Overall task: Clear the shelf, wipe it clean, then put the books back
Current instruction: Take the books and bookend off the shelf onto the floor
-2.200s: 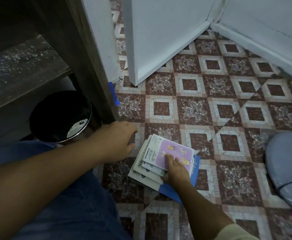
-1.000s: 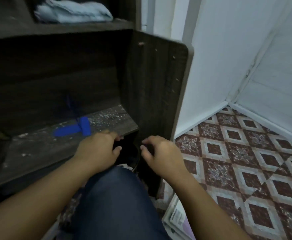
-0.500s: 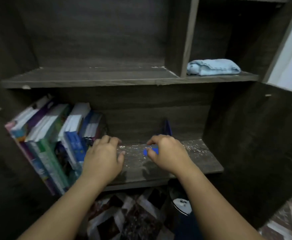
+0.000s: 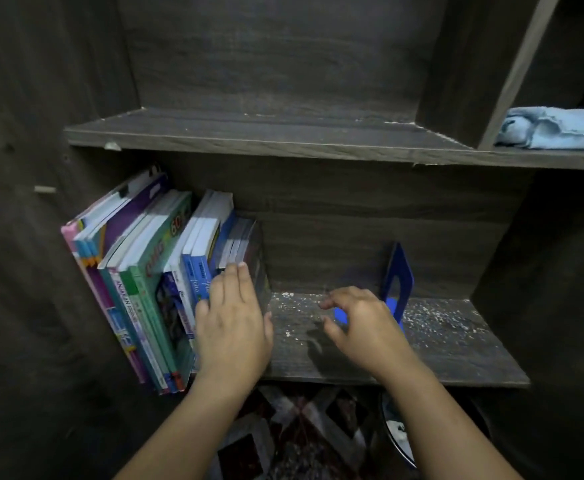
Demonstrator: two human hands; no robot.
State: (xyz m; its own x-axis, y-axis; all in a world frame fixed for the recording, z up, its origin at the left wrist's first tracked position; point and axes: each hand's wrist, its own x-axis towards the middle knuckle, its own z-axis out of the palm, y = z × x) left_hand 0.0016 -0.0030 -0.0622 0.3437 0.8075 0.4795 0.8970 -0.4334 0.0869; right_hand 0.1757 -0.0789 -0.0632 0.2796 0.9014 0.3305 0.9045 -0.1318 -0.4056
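Since half a second ago the left hand (image 4: 231,327) has slid onto the books (image 4: 152,271) (roughly ten, leaning at nine o'clock on the dusty shelf (image 4: 457,351)), its grip flat and wide on their spines. The right hand (image 4: 363,323), grip half-curled and holding nothing, hovers beside one blue bookend (image 4: 399,275). One folded cloth (image 4: 557,128) lies at two o'clock.

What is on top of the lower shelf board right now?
A row of leaning books at the left, a blue bookend at the right, white specks around it. The right hand covers part of the bookend's base.
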